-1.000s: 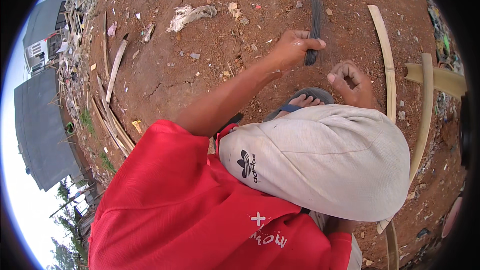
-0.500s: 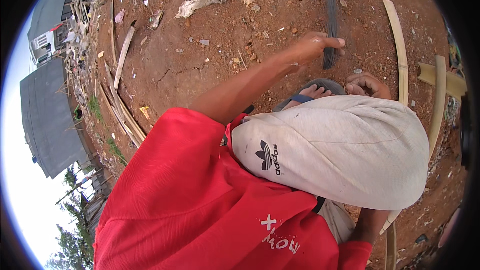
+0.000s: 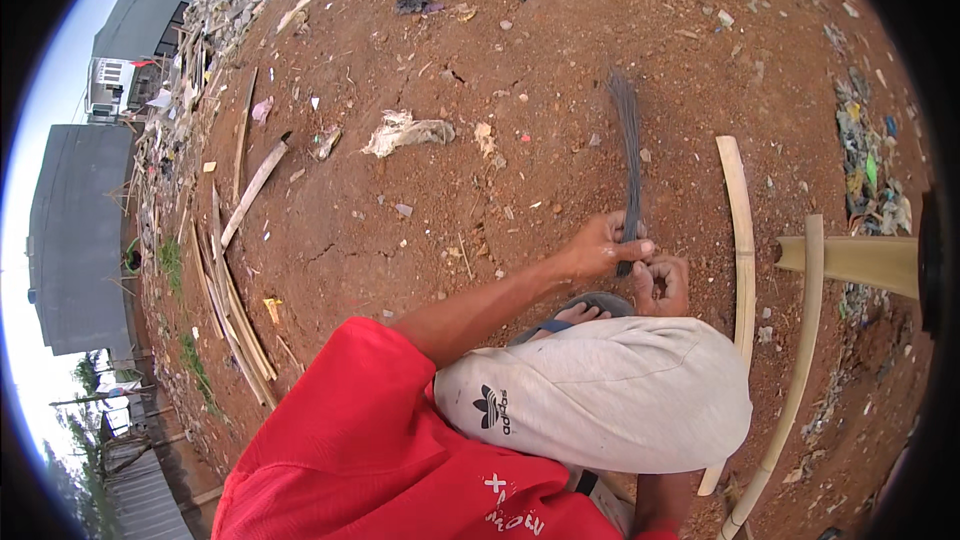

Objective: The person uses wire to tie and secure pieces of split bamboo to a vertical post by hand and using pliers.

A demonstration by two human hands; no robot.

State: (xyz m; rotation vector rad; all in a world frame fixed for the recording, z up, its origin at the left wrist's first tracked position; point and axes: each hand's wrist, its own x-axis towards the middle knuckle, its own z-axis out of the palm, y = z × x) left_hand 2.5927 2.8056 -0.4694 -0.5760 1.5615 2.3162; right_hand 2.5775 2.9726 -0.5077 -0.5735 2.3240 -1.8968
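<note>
A thin bundle of dark wire strands [image 3: 628, 140] is gripped near its lower end by my left hand [image 3: 608, 245], which is closed around it with the thumb along it. The strands' far end fans out over the soil. Right beside the bundle's butt end is my right hand [image 3: 667, 285], fingers curled in a pinch close to the left thumb. Whatever those fingertips hold, if anything, is too small to tell. My bent leg in light grey trousers [image 3: 600, 395] hides most of the right forearm. A sandalled foot [image 3: 578, 316] shows below the hands.
Split bamboo strips [image 3: 741, 240] lie at the right, with a longer curved bamboo pole [image 3: 797, 380] and a wide bamboo piece [image 3: 860, 262]. More strips [image 3: 235, 305] lie at the left. Scraps and a pale torn sack [image 3: 408, 132] litter the reddish soil [image 3: 480, 70].
My right hand has come up from beside the knee to the wire bundle's lower end, next to the left hand. The view has shifted, showing more ground ahead.
</note>
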